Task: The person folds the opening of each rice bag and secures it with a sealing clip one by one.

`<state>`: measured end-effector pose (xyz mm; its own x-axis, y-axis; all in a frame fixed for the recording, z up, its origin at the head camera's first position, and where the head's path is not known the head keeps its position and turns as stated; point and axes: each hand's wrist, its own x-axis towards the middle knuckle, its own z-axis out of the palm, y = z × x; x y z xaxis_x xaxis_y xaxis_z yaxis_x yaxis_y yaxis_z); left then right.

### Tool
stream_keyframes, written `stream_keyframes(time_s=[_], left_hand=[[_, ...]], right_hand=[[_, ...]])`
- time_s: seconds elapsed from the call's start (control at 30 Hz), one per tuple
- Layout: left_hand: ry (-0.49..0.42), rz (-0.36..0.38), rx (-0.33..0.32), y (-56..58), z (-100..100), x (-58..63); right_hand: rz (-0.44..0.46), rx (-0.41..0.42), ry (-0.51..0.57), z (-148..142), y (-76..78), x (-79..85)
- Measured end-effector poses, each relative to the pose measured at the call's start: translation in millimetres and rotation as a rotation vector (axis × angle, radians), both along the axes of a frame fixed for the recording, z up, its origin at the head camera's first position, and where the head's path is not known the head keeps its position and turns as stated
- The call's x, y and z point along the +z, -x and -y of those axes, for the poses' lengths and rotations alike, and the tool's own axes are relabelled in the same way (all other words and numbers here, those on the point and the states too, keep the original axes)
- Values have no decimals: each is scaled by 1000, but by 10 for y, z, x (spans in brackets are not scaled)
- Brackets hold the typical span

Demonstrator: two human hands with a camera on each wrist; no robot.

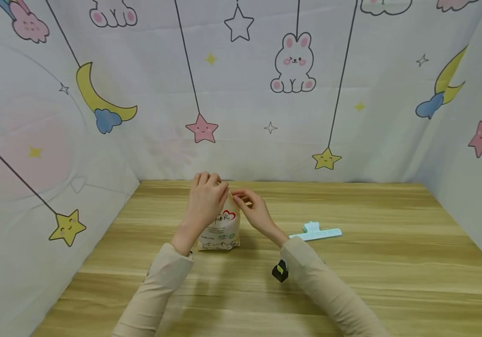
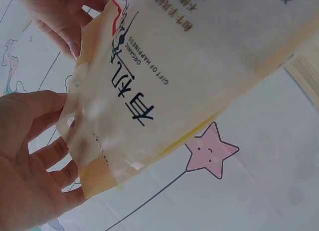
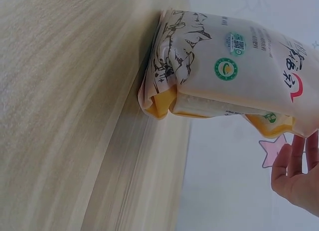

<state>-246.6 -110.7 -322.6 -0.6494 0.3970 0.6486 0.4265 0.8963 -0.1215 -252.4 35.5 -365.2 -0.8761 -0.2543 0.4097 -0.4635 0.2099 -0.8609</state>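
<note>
A cream-coloured food bag [image 1: 219, 231] with printed lettering, a red heart outline and a landscape drawing stands upright on the wooden table. My left hand [image 1: 209, 199] pinches its top edge on the left, fingers partly behind the film; in the left wrist view a small punched hole [image 2: 71, 122] shows close to those fingers. At the top right, my right hand [image 1: 257, 210] pinches the edge between thumb and fingers. The right wrist view shows the bag's folded base [image 3: 159, 99] on the tabletop and that hand's fingers [image 3: 295, 159] tucked against the upper edge.
A light blue bag clip [image 1: 318, 233] lies right of the bag, partly behind the right forearm. Close to the right sleeve is a small black object [image 1: 280, 271] with a yellow-green mark. White cloth [image 1: 257, 154] printed with stars and rabbits encloses the table [image 1: 392, 262].
</note>
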Motion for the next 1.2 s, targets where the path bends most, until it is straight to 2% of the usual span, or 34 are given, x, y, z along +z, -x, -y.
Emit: stream_keyframes(time_s=[0.2, 0.47, 0.87, 1.2], left_hand=[[34, 27, 13, -20, 6, 36], [85, 35, 10, -14, 25, 71], [109, 0, 2, -14, 39, 29], [120, 13, 21, -9, 35, 15]], right_hand=[[-34, -13, -1, 10, -7, -13], [-34, -31, -2, 29, -19, -21], [-51, -61, 0, 63, -56, -21], [-67, -78, 4, 83, -46, -49]])
